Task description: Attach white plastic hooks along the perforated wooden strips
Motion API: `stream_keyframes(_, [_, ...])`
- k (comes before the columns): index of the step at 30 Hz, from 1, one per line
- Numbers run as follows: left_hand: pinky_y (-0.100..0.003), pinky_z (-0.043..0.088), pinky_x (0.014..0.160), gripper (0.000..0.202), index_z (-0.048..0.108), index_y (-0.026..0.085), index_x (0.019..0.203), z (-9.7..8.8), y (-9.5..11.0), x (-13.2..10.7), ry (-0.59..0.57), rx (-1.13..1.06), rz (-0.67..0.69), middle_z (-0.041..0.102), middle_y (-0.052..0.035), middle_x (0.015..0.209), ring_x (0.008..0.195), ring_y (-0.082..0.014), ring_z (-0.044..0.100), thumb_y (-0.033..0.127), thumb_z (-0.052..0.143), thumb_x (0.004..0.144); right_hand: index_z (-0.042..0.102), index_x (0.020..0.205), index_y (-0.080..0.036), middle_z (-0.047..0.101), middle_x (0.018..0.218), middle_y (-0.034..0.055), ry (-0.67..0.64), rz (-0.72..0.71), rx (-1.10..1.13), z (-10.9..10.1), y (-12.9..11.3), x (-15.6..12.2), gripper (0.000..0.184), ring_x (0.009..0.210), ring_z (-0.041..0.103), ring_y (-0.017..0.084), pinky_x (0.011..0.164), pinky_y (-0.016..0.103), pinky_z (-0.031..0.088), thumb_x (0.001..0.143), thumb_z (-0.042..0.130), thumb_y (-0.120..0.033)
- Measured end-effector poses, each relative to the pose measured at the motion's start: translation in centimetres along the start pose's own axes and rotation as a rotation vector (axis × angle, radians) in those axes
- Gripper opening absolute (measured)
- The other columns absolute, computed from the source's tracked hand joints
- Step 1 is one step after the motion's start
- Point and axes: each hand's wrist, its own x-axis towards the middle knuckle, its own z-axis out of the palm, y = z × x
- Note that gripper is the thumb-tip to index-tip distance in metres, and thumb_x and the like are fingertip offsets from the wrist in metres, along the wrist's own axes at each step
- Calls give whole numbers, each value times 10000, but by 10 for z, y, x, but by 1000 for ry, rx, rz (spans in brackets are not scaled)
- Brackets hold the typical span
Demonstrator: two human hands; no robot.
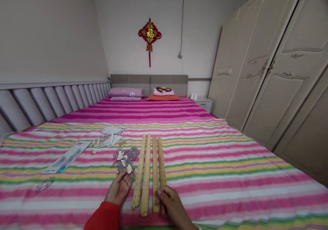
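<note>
Four-sided bed space before me holds several long, pale wooden strips with rows of small holes, lying side by side and pointing away from me. My right hand (171, 202) has its fingers closed at the near end of the rightmost wooden strip (161, 158). Left of the strips, my left hand (120, 188) rests palm up, fingers loosely apart. Its fingertips reach a small white piece (129, 168) at the near edge of a crumpled clear plastic bag (132, 153). Whether the fingers touch that piece is unclear.
A long clear-and-white package (68, 157) and a wire-like loop (45, 185) lie on the left. Papers and plastic wrappers (109, 137) are beyond the bag. The striped bedspread (217, 175) spreads under everything, with a rail (64, 96) left and wardrobes (276, 79) right.
</note>
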Motion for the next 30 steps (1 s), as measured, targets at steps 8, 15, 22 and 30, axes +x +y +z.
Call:
stream_keyframes(8, [-195,570,561,198,586,143,826,4,-5,-14,-88,-19,-53,684,-29,651,598,-121,687,6,442,813,634,1126,-167,668,874,35,32,-9,143,33,-8,31,564,469,563,86,422,214,401,641,763,-424])
stream_keyframes(15, [-200,560,547,176,598,123,774,4,-11,-23,-165,41,-110,689,-55,660,572,-125,672,29,454,810,602,1218,-193,662,1080,71,-33,-26,253,56,-4,48,601,494,599,82,438,213,434,644,762,-265])
stream_keyframes(22, [-223,518,502,101,600,135,738,-6,-15,-17,-255,117,-103,657,-37,635,511,-125,625,67,529,765,718,908,-134,671,649,10,-99,-19,246,67,-14,45,333,484,565,100,490,219,434,643,753,-332])
stream_keyframes(30, [-233,501,599,138,656,149,745,-15,-7,-6,-263,392,123,664,-17,723,659,-145,616,200,720,634,662,861,-134,667,636,7,27,11,399,59,-20,50,292,484,599,117,499,226,463,621,743,-280])
